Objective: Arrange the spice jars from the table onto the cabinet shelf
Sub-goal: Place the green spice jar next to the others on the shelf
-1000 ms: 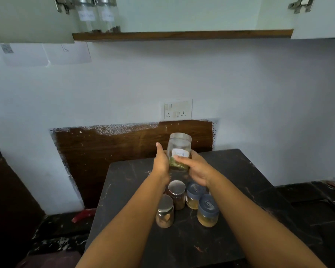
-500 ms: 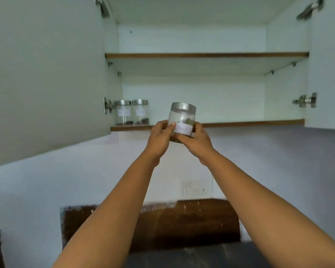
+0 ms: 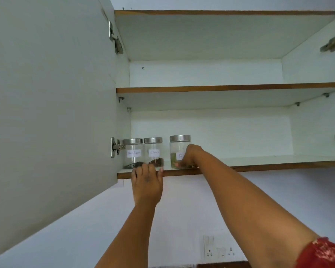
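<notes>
The lower cabinet shelf [image 3: 259,165] carries three clear glass spice jars with steel lids and white labels. A jar of dark grains [image 3: 132,154] stands at the far left, and a jar of cloves [image 3: 153,151] touches it. A third jar [image 3: 176,148] holding greenish spice stands a small gap to their right, near the shelf's front edge. My right hand [image 3: 190,156] grips its lower part and covers half its label. The fingers of my left hand [image 3: 147,185] rest on the shelf's front edge below the cloves jar and hold nothing. The table is out of view.
The open left cabinet door [image 3: 46,93] stands close beside my left arm. An upper shelf [image 3: 220,88] holds nothing. The lower shelf is bare to the right of the third jar. A wall socket [image 3: 219,250] is below, between my arms.
Both hands raised the jar from the table to the cabinet. It now stands on the lower shelf. My left hand has let go and dropped to the shelf edge.
</notes>
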`<state>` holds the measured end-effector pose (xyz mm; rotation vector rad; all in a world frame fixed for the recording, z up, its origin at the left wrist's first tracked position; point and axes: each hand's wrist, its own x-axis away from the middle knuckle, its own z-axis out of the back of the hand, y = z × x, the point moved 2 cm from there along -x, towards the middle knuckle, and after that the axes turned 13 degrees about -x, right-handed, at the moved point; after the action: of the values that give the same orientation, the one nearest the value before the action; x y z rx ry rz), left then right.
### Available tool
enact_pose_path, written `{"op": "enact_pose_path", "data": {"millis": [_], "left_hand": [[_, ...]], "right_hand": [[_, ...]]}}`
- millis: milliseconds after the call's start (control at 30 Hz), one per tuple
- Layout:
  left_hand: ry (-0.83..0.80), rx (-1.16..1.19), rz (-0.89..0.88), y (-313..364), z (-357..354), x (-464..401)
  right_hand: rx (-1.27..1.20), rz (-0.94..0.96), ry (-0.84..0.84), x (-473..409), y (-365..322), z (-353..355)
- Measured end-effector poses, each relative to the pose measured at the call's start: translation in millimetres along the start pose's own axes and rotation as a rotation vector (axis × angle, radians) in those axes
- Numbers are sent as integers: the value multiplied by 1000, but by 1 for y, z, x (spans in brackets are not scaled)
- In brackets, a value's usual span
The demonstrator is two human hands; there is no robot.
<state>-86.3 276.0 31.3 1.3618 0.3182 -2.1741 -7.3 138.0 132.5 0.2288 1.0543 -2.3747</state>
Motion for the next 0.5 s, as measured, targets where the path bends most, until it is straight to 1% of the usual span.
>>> {"op": "enact_pose_path", "data": {"millis": [67,200,300,367,500], "left_hand": [[138,11,-58,-9,-18,-5],[240,1,-101,-10,-26,-9],[254,-4,-126,-13,-27,-11],[231,-16,-134,-13,-28,-11],[219,-27,-124,-14,-29,-9]], "right_hand": [[43,-34,0,-23,3,-10],[-9,-28,94,-47,12,-36],[4,-48,73,-55,10,-40],[-2,-59,48,-57,12,-43],[-15,-27,50,-58,14,-45]]}}
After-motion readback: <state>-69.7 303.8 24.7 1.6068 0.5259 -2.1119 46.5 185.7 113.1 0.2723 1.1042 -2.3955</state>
